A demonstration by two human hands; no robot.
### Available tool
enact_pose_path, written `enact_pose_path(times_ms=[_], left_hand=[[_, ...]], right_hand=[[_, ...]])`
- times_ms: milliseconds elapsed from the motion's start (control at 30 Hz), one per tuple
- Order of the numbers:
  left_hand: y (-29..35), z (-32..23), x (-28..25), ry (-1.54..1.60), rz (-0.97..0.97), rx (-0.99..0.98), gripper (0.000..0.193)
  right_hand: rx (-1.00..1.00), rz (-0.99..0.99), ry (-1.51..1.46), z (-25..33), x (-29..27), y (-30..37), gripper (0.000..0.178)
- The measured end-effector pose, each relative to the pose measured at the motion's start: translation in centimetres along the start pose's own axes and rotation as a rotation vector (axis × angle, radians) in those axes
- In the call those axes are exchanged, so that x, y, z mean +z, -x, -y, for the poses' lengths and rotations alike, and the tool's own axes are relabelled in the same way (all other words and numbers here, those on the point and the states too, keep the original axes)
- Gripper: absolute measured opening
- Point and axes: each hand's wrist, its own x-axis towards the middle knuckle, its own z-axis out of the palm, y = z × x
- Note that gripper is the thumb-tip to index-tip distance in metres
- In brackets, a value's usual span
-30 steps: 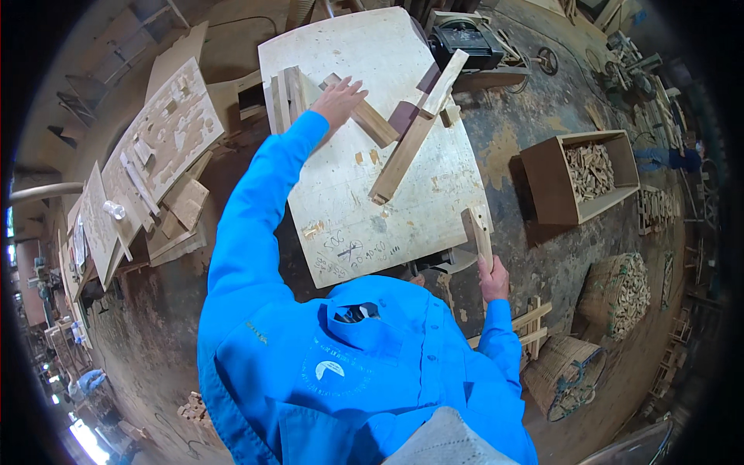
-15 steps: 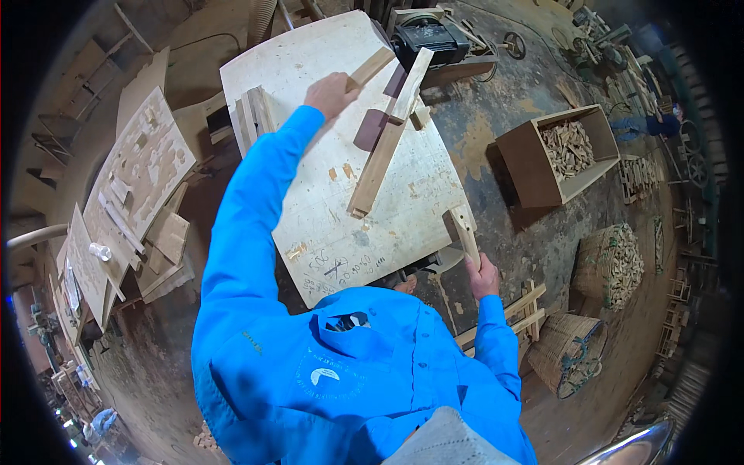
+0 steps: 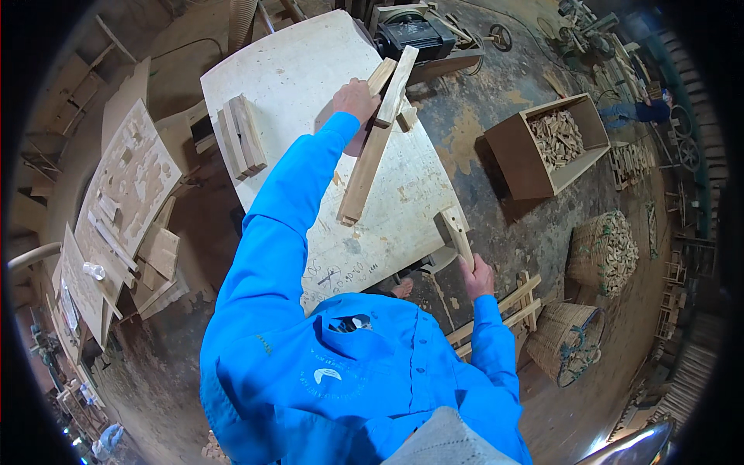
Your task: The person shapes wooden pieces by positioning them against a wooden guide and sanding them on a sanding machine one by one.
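Pale wood all over the table [image 3: 275, 74]. Left hand [image 3: 356, 99] is over the table's far right part, fingers bent round the near end of a short block [image 3: 381, 76], hand mostly closed; fingertips hidden, so grip force can't be told. Block's far end points to the far right corner, right beside a light strip [image 3: 398, 84]; can't tell if they touch.

Light strip overlaps the far end of a long brown strip [image 3: 363, 180], which slants back toward the table's near edge. Small offcut [image 3: 407, 118] sits just right of that overlap, near the table's right edge.

Right hand [image 3: 478, 277] is just off the near right corner, closed round the near end of a slim wood piece [image 3: 459, 239]; the piece's other end is at that corner. Dark spots on its top face.

Stack of blocks [image 3: 242, 138] sits by the table's left edge, well apart from both hands. Black motor [image 3: 415, 37] is beyond the far right corner. Off the right edge, on the floor [image 3: 508, 256]: brown box [image 3: 519, 159] with wood scraps, two woven baskets [image 3: 587, 256] also filled with scraps.
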Motion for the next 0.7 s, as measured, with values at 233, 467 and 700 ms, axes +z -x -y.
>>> enact_pose_path(times_ms=[233,467,700], left_hand=[[0.8,0.9,1.8,0.085,0.010,0.033,0.036],[2.2,-0.1,0.8,0.142,0.017,-0.053,0.034],[4.7,-2.6,-1.0,0.183,0.036,-0.234,0.044]], right_hand=[[0.001,0.031,-0.032,0.1,-0.1,-0.3,0.046],[-0.040,0.018,-0.005,-0.4,0.1,-0.3,0.043],[0.004,0.008,0.115,-1.0,1.4,-0.6,0.052]])
